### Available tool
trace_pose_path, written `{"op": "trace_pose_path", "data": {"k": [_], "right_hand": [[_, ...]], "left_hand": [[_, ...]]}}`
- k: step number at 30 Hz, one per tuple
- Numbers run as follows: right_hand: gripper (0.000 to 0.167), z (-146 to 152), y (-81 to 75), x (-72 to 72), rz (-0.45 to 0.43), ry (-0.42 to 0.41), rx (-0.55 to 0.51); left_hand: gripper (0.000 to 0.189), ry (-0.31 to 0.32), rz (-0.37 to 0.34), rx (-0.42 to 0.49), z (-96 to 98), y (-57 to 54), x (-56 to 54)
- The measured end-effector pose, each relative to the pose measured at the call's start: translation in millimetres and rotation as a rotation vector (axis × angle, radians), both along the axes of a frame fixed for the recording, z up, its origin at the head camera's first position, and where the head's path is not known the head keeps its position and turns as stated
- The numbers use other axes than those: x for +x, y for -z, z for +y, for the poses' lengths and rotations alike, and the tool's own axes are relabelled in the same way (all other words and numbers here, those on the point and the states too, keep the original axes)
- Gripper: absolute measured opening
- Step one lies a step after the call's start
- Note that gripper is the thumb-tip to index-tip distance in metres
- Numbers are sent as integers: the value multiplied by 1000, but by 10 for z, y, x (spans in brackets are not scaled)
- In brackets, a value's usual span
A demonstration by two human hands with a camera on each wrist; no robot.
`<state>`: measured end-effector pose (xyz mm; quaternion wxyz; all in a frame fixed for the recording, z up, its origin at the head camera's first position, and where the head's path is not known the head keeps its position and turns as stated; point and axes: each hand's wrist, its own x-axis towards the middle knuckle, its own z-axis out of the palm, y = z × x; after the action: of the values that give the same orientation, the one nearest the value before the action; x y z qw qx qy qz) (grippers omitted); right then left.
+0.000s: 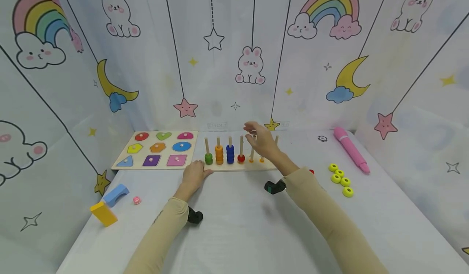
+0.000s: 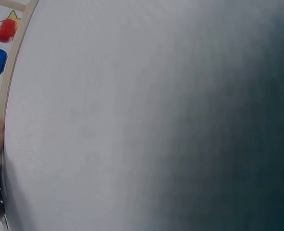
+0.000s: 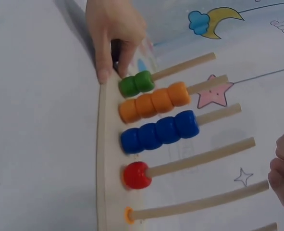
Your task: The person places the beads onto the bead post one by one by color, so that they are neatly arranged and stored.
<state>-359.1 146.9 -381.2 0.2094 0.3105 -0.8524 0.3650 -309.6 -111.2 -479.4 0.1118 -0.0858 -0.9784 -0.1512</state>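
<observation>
Clearly four blue beads [image 3: 162, 131], two green beads [image 3: 137, 83]

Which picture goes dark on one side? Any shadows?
Left wrist view: the white table darkens and blurs toward the right edge; head view: a soft shadow lies beside the right sleeve; right wrist view: the blue beads look clear.
</observation>
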Motion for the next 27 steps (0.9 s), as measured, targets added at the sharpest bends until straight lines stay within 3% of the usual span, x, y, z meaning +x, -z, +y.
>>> {"op": "trace_pose_path", "data": {"k": [6, 11, 15, 21, 27], "right_hand": [[31, 354, 110, 104, 57, 39, -207], [30, 787, 254, 217, 98, 152, -298], [30, 1147, 401, 348, 23, 221, -199], [30, 1591, 671, 561, -171, 163, 41], [34, 1852, 804, 758, -255, 167, 121]], "left_hand": [[40, 7, 6, -1, -15, 8, -9], [41, 12, -1, 4, -30, 18, -27], [40, 7, -9, 13, -43, 4, -37], [40, 3, -21, 26, -53, -4, -37], [40, 3, -27, 36, -35, 12, -36]]}}
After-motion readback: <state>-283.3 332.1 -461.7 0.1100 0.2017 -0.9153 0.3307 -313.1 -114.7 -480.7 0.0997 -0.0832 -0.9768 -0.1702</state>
